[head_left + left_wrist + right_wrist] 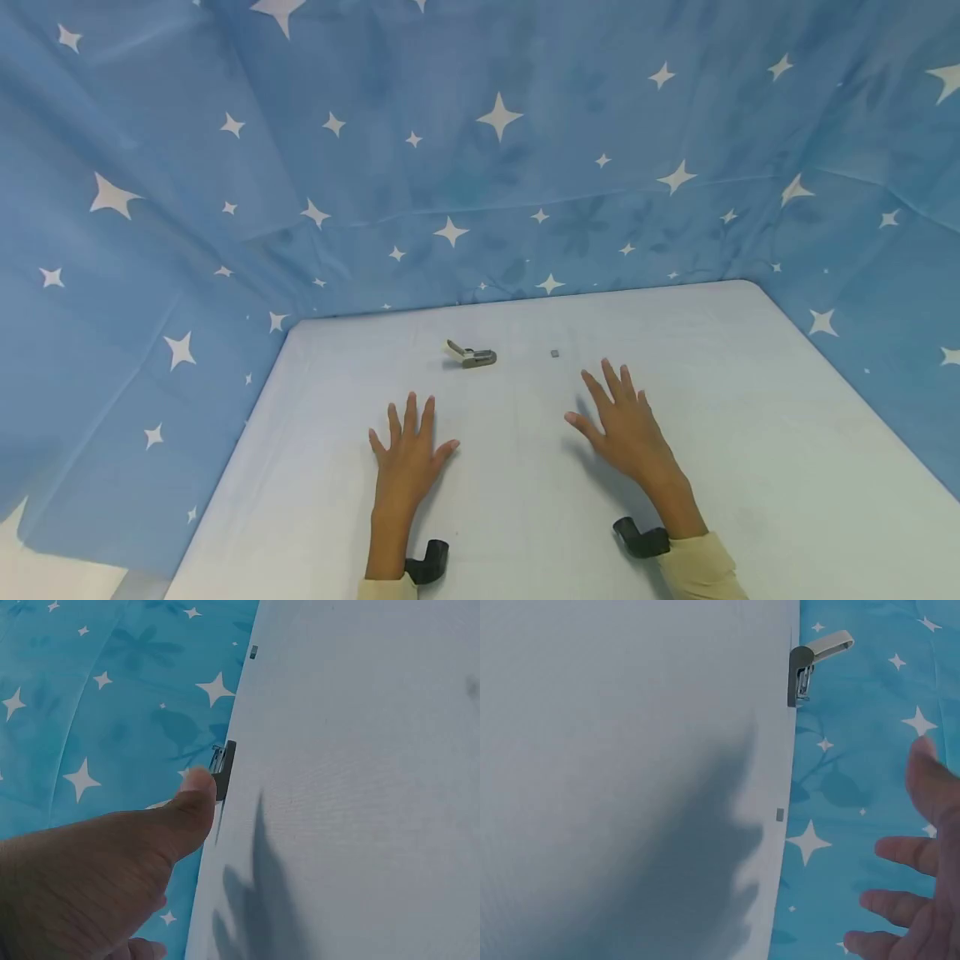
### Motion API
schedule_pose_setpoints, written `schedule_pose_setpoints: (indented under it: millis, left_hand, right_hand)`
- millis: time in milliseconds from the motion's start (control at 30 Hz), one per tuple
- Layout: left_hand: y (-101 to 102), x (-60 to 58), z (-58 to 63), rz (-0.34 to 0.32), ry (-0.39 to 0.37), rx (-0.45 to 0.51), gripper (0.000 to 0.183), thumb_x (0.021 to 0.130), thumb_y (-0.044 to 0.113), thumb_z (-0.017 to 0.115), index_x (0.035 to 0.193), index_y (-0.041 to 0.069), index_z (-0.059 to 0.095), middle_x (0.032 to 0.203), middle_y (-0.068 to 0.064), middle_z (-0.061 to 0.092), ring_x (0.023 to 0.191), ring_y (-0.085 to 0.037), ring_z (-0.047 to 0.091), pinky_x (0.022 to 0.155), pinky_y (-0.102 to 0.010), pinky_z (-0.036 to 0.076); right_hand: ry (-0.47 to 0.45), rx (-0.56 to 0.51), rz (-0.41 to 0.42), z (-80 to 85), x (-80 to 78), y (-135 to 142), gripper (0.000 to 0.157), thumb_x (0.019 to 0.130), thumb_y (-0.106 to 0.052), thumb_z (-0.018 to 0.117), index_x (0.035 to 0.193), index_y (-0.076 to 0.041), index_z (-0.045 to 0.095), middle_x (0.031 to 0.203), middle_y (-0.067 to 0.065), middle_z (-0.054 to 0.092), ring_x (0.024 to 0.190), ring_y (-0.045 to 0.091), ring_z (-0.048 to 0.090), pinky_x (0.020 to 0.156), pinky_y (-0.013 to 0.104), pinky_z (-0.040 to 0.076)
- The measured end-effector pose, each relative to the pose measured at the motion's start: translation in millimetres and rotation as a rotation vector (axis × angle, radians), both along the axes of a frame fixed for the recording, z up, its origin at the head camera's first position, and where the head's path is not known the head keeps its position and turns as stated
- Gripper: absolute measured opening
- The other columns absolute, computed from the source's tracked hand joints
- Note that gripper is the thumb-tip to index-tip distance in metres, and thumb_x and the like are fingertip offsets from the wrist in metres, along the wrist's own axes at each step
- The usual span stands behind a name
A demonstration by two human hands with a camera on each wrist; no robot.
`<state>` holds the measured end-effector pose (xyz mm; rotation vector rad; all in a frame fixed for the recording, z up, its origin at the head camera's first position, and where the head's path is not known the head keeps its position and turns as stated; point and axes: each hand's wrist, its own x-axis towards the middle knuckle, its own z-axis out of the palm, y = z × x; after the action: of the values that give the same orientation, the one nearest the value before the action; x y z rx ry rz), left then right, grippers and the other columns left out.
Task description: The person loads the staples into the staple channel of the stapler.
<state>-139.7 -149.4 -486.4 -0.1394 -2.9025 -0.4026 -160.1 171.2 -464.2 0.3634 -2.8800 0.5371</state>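
A small stapler lies toward the far side of the white table, its pale top arm swung up and back from the dark base. To its right sits a small grey block, perhaps a short strip of staples. My left hand is nearer me than the stapler, fingers spread and holding nothing. The right hand, also spread and bare, hovers over its shadow, fingertips just right of and nearer than the block. In the right wrist view the raised arm of the stapler shows clearly.
The white table reaches a blue star-printed cloth hung along the back and both sides. Each wrist wears a black camera mount, the left mount and the right mount, beside pale sleeves.
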Motion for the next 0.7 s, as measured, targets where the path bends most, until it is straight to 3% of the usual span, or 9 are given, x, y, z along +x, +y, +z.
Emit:
schedule_pose_setpoints:
  millis: [100, 167, 400, 567, 700]
  left_hand:
    - [1.0, -0.9, -0.5, 0.001, 0.021, 0.024, 0.069, 0.091, 0.046, 0.064, 0.147, 0.010, 0.043, 0.152, -0.022, 0.040, 0.138, -0.050, 0.036, 0.099, -0.072, 0.036]
    - [2.7, -3.2, -0.5, -0.012, 0.033, 0.088, 0.064, 0.093, 0.042, 0.064, 0.144, 0.008, 0.046, 0.148, -0.022, 0.045, 0.134, -0.046, 0.043, 0.097, -0.066, 0.043]
    - [12.3, -25.8, -2.6, -0.061, -0.047, 0.504, 0.054, 0.098, 0.034, 0.060, 0.143, 0.007, 0.047, 0.141, -0.017, 0.054, 0.131, -0.033, 0.051, 0.108, -0.051, 0.041]
    - [13.5, -49.5, -12.1, -0.048, -0.084, 0.706, 0.049, 0.099, 0.028, 0.058, 0.140, 0.003, 0.048, 0.128, -0.017, 0.063, 0.118, -0.031, 0.061, 0.100, -0.047, 0.048]
    - [12.7, -64.8, -20.4, -0.026, -0.082, 0.774, 0.047, 0.099, 0.024, 0.057, 0.139, 0.001, 0.047, 0.123, -0.016, 0.065, 0.112, -0.030, 0.063, 0.096, -0.047, 0.050]
  right_hand:
    - [0.082, -0.043, -0.003, -0.8, -1.6, -0.7, 0.062, 0.092, -0.042, 0.066, 0.139, -0.004, 0.052, 0.149, 0.025, 0.042, 0.139, 0.048, 0.034, 0.103, 0.066, 0.037]
    - [0.096, -0.077, -0.014, -1.9, -2.5, -1.1, 0.054, 0.091, -0.037, 0.068, 0.133, -0.004, 0.057, 0.141, 0.023, 0.051, 0.133, 0.045, 0.044, 0.100, 0.061, 0.043]
    - [-0.022, -0.372, 0.006, -9.5, -12.6, -7.0, 0.038, 0.093, -0.024, 0.068, 0.122, -0.001, 0.063, 0.108, 0.017, 0.069, 0.100, 0.032, 0.068, 0.082, 0.045, 0.056]
    - [-0.135, -0.502, 0.000, -17.7, -19.2, -14.4, 0.032, 0.092, -0.019, 0.069, 0.118, 0.000, 0.064, 0.089, 0.009, 0.072, 0.076, 0.019, 0.069, 0.057, 0.025, 0.053]
    - [-0.198, -0.519, -0.027, -24.0, -18.9, -18.0, 0.030, 0.091, -0.016, 0.070, 0.116, -0.001, 0.065, 0.085, 0.007, 0.072, 0.069, 0.011, 0.065, 0.055, 0.021, 0.048]
